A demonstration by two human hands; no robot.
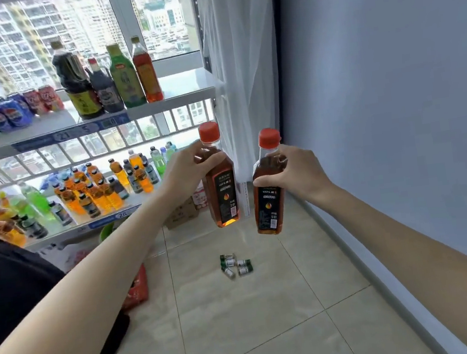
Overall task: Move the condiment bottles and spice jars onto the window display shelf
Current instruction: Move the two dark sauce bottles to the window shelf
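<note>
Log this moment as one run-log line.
left hand: holds red-capped amber oil bottle | right hand: holds matching second bottle | small green-capped jars: on floor

Two red-capped amber bottles (pixel 220 184) (pixel 268 193) hang upright, held in mid-air; four small green-capped jars (pixel 236 265) lie on the floor.

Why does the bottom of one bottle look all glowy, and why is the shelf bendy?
Head view: window daylight shines through the bottle in the left hand, lighting its base; the wide-angle lens curves the top shelf; the cans at the left edge look blurred.
</note>
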